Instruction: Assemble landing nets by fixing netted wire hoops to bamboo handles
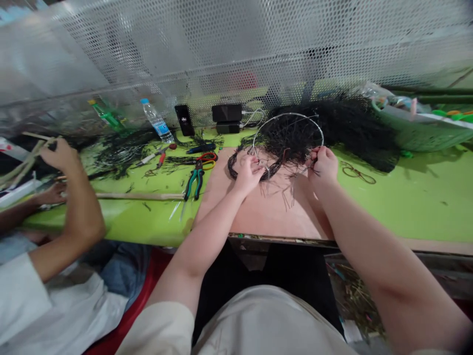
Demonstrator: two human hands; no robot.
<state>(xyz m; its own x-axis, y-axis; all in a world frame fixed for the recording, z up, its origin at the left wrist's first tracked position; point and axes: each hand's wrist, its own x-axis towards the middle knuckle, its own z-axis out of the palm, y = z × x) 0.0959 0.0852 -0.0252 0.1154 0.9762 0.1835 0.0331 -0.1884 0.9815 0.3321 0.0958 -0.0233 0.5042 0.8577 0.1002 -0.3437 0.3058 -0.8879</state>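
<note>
A thin pale wire hoop [288, 114] stands tilted up over a pinkish board [258, 217]. My left hand [250, 173] pinches at its lower left, fingers bent together. On the hoop's right side my right hand [324, 165] is closed, with dark strands showing at its fingertips. A ring of twisted black strands [232, 167] lies on the board, partly behind my left hand. Loose black fibres [286, 140] bunch up behind and through the hoop. What exactly sits between each set of fingertips is partly hidden.
Green-handled pliers [194, 182] and red-yellow-handled pliers [210, 160] lie left of the board. A phone [184, 121], a water bottle [157, 121] and a green basket [424, 130] line the perforated screen. A co-worker's hand [61, 155] is at left, near a long stick [140, 196].
</note>
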